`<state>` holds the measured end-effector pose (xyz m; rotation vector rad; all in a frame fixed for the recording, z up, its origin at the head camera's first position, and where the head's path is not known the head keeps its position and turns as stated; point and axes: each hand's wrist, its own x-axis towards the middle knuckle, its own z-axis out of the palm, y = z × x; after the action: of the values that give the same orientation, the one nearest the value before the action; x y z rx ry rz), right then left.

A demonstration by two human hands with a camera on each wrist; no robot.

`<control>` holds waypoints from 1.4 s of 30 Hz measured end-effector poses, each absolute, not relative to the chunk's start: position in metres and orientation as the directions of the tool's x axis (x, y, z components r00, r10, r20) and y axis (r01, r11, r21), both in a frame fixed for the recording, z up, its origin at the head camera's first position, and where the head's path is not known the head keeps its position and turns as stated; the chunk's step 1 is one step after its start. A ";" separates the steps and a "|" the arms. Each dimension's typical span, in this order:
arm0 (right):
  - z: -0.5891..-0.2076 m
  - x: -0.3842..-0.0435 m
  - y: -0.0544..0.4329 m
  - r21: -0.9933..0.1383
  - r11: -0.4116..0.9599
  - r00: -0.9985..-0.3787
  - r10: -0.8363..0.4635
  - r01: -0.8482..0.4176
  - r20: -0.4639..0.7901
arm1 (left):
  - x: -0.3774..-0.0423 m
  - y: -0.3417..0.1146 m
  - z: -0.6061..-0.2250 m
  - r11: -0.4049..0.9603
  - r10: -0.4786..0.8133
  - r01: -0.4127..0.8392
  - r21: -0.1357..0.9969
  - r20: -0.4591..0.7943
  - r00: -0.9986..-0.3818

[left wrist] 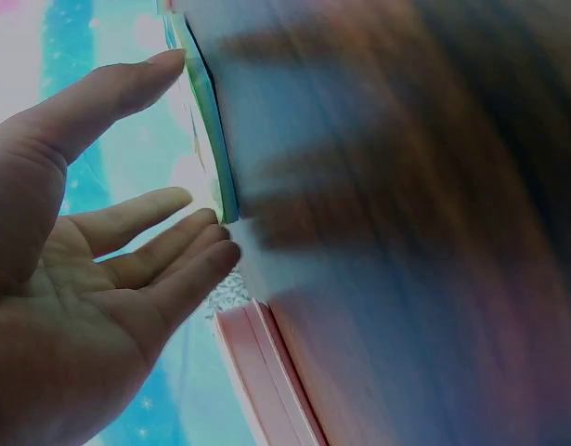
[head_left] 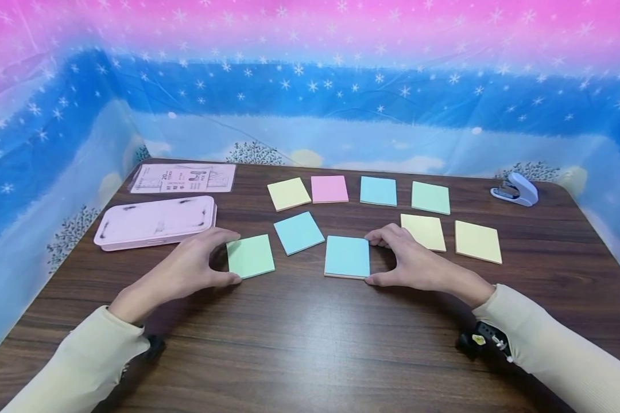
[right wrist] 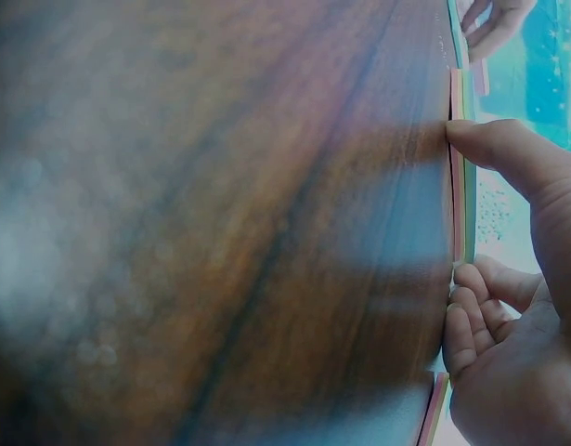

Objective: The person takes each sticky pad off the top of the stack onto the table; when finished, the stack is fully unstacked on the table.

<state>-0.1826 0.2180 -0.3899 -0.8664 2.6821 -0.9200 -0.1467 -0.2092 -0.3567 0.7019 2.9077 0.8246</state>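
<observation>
My left hand (head_left: 196, 261) holds a green sticky note pad (head_left: 250, 256) at its left side, thumb at the near corner and fingertips by the far one. In the left wrist view, the thumb and fingers (left wrist: 127, 228) span the pad's edge (left wrist: 215, 139). A stack of sticky note pads with a blue top (head_left: 347, 256) lies to the right, and my right hand (head_left: 410, 261) grips its right side between thumb and fingers. Pink, yellow and green layers show along the stack's edge (right wrist: 460, 214) in the right wrist view. A tilted blue pad (head_left: 298, 233) lies between the hands.
Behind are yellow (head_left: 288, 194), pink (head_left: 329, 189), blue (head_left: 378, 190) and green (head_left: 431, 197) pads. Two yellow pads (head_left: 423, 232) (head_left: 477, 241) lie right. A pink case (head_left: 155, 222) and printed card (head_left: 183, 178) are left; a stapler (head_left: 516, 190) stands far right.
</observation>
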 end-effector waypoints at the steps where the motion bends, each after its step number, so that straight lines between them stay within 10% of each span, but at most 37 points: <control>1: -0.390 -0.183 0.218 -0.608 0.639 -0.815 -0.580 -0.470 0.021 | -0.147 -0.208 -0.356 0.751 0.439 0.422 0.507 0.093 -0.894; 42: -0.390 -0.183 0.219 -0.612 0.638 -0.815 -0.579 -0.468 0.020 | -0.192 -0.077 -0.350 0.562 0.698 0.612 0.556 0.079 -0.712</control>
<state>-0.1831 0.2186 -0.3901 -0.8644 2.6785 -0.9246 -0.1921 -0.0772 -0.3505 1.1160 2.6413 0.8520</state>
